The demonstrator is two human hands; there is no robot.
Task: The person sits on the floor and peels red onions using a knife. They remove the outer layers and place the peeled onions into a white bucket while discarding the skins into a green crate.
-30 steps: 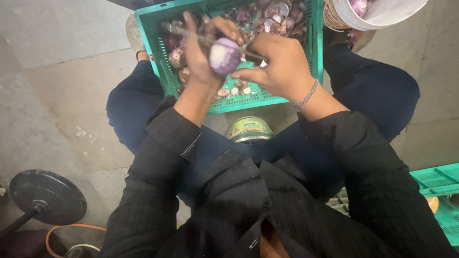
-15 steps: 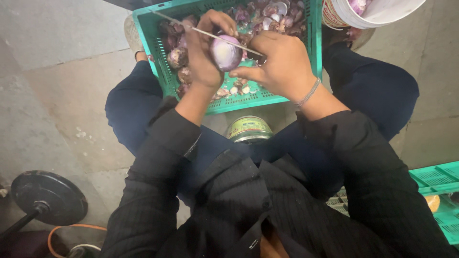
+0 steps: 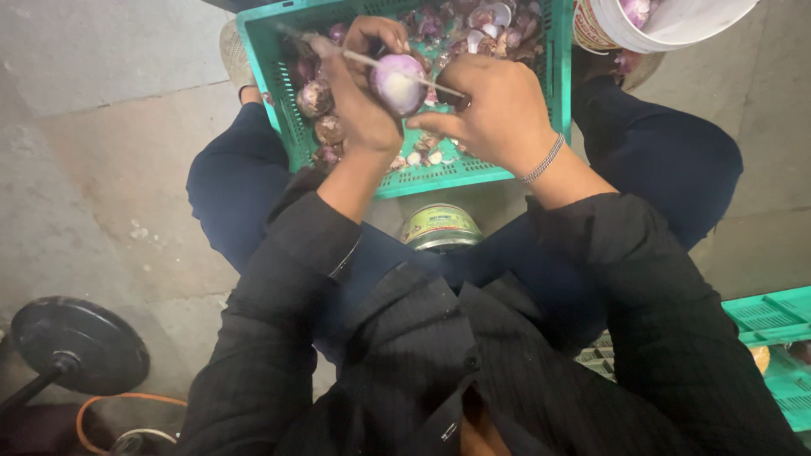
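Note:
My left hand [image 3: 365,89] grips a peeled purple onion [image 3: 397,84] over a green plastic crate [image 3: 473,173]. My right hand [image 3: 494,110] holds a knife [image 3: 372,61] whose thin blade lies across the onion's top, its tip pointing left. Both hands are close together above the crate, which holds unpeeled onions [image 3: 317,97] and onion skins [image 3: 473,21]. A bracelet circles my right wrist.
A white bucket [image 3: 667,25] with peeled onions stands at the upper right. A round tin [image 3: 439,226] sits between my knees. Another green crate [image 3: 777,338] is at the right edge. A black round weight plate [image 3: 80,342] and an orange hose [image 3: 127,401] lie at the lower left on the concrete floor.
The knife blade has come up and now lies across the top of the onion; my left hand has turned the onion slightly. The hands stay over the crate.

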